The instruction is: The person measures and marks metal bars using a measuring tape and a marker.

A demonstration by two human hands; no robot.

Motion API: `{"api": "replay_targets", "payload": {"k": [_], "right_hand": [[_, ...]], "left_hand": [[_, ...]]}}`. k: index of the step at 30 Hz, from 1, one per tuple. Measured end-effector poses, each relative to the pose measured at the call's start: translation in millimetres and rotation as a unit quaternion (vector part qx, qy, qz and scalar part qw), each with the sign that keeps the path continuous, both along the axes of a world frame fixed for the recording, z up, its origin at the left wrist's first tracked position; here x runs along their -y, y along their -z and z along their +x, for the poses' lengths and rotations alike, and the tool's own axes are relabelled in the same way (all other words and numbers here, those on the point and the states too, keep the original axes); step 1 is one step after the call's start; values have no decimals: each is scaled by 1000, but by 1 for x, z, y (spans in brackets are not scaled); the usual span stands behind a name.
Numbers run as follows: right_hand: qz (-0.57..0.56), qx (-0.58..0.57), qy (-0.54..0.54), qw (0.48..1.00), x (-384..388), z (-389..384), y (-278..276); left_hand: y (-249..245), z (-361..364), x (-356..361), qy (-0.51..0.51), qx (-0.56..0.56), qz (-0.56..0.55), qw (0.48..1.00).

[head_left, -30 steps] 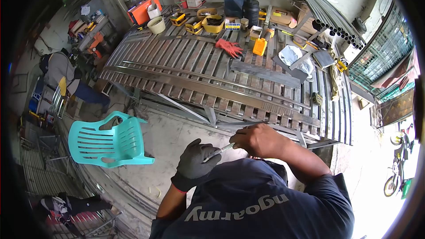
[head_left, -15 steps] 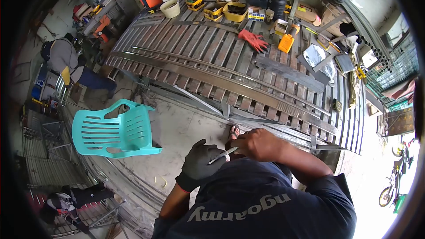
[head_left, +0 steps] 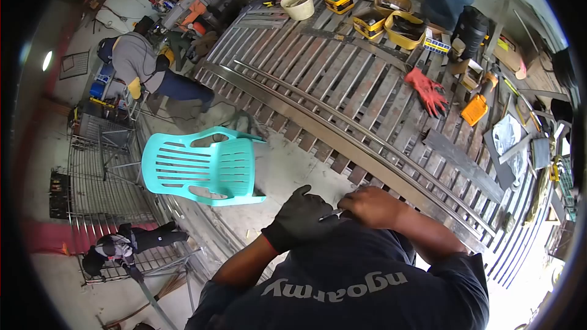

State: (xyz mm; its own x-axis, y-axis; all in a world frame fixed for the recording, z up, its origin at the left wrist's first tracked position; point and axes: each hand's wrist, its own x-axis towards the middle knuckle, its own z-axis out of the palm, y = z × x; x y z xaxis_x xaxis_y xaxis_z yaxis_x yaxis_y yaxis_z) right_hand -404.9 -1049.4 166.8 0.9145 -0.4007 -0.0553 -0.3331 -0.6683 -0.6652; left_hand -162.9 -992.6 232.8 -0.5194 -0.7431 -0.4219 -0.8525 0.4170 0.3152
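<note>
My left hand (head_left: pixel 301 219) wears a dark glove with a red cuff, thumb raised and fingers curled around a small slim object (head_left: pixel 331 214). My bare right hand (head_left: pixel 371 206) is beside it, its fingers closed at the other end of that object. What exactly the object is cannot be told. Both hands are in front of my dark shirt (head_left: pixel 354 275), close to the near edge of the slatted metal table (head_left: pixel 342 64).
A turquoise chair (head_left: pixel 205 165) stands at the left. A person in grey (head_left: pixel 137 61) bends at the upper left, another person (head_left: pixel 119 247) is lower left. The table bears long metal bars (head_left: pixel 342 146), a red glove (head_left: pixel 426 90), yellow bins (head_left: pixel 403 29) and an orange tool (head_left: pixel 476 109).
The view has swung toward the left, so the table, chair and people appear further right. My hands stay together, and less of the slim object shows between them.
</note>
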Motion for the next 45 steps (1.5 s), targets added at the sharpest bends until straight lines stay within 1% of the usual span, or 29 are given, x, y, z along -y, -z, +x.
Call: {"api": "replay_targets", "payload": {"k": [2,5,6,9,10,13,14,15,16,17,18,19,21,22,23,24,25,26,27,29,31,33,34,37,39,41,42,43,45], "right_hand": [[2,-24,4,1000,20,5,-12],[-41,57,85,994,37,3,-16],[-42,52,89,994,42,2,-18],[-67,77,126,987,53,-8,-37],[-43,76,135,987,57,-9,-34],[25,79,168,982,66,-8,-31],[46,84,181,979,70,-7,-39],[69,88,195,974,72,-4,-43],[59,129,210,967,73,-2,-41],[28,132,226,965,73,1,-50],[12,91,276,957,73,6,-61],[-3,48,325,945,73,12,-72],[-39,31,404,913,69,25,-78],[-117,87,425,893,76,37,-76],[-197,111,468,854,72,50,-79],[-172,122,502,839,68,56,-78],[-149,136,536,820,62,63,-78],[-49,231,583,777,56,77,-80],[-56,306,599,738,53,90,-72],[-38,404,658,635,46,123,-64],[-44,459,665,588,48,153,-62],[-22,451,672,587,45,169,-63],[-52,430,689,581,47,178,-61],[-58,431,698,570,44,189,-71],[-144,297,684,650,38,178,-82],[-204,164,651,713,39,177,-93],[-172,80,641,744,34,179,-100],[-136,-5,626,768,28,181,-105],[-177,-42,619,764,24,184,-109]], "left_hand": [[3,7,18,-43,-40,-27,998],[4,11,42,-70,-93,-79,990],[5,10,50,-73,-110,-98,986],[4,6,77,24,-53,-133,989],[3,3,87,93,15,-144,985],[3,3,112,158,-64,-330,928],[14,8,112,173,3,-296,939],[20,11,119,179,3,-302,936],[25,16,128,187,1,-307,933],[29,23,138,194,-2,-313,930],[31,33,149,189,-34,-377,906],[30,43,161,184,-81,-355,913],[27,65,185,175,-179,-301,920],[33,77,197,167,-232,-319,904],[29,92,219,129,-385,-301,863],[31,95,229,134,-421,-307,843],[42,100,234,135,-425,-300,843],[40,102,236,126,-446,-270,844],[35,105,237,117,-462,-242,845],[34,108,241,151,-478,-207,840],[30,112,242,177,-488,-180,835],[26,117,242,195,-493,-161,833],[25,119,244,203,-499,-152,829],[23,124,247,215,-513,-134,820],[21,127,249,214,-517,-133,818],[18,130,253,221,-510,-112,824],[16,132,253,224,-505,-102,827],[13,133,253,227,-507,-109,824],[7,134,253,233,-512,-125,817]]}}
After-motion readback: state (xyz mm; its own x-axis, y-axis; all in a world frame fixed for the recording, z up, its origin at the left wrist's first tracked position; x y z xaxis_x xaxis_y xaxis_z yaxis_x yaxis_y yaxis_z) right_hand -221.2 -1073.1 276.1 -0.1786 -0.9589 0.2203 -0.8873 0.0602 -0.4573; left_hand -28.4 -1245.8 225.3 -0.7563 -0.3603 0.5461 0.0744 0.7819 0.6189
